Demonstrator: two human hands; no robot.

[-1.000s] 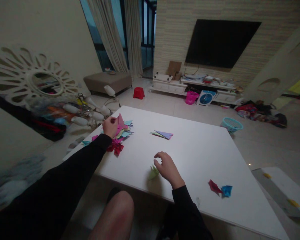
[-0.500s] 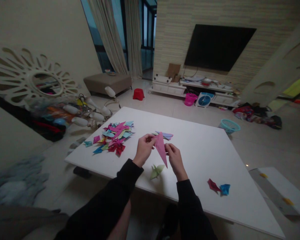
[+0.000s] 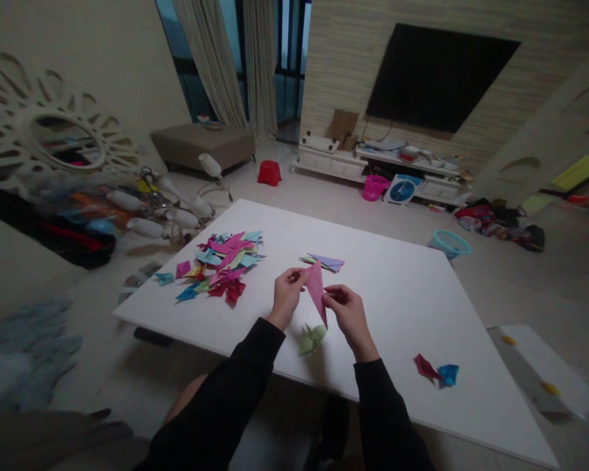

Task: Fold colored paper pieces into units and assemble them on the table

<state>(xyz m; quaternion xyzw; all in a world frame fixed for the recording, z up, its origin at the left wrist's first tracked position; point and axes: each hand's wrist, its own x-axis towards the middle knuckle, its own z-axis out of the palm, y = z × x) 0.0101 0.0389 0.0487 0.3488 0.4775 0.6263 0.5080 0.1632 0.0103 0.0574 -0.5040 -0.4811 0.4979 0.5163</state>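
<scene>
A pink folded paper triangle [image 3: 316, 288] is held up over the white table [image 3: 387, 307], its narrow tip pointing down. My left hand [image 3: 288, 294] pinches its upper left edge between thumb and fingers. On the other side, my right hand [image 3: 349, 313] grips the right edge with thumb and forefinger. Just below the tip sits a light green origami piece [image 3: 312, 340] with folded wings. Behind my hands lie several flat folded papers, the top one a lavender paper [image 3: 326, 262].
At the table's left lies a pile of many-coloured folded papers [image 3: 230, 255]. A dark red origami piece [image 3: 426, 367] and a blue origami piece [image 3: 448, 375] rest near the right front. Beyond the table stand a turquoise basket [image 3: 450, 244] and a red stool [image 3: 269, 173].
The view has tilted and shifted slightly. My right fingers have changed their hold on the pink paper's right edge, and the paper has turned a little. My left hand keeps its pinch.
</scene>
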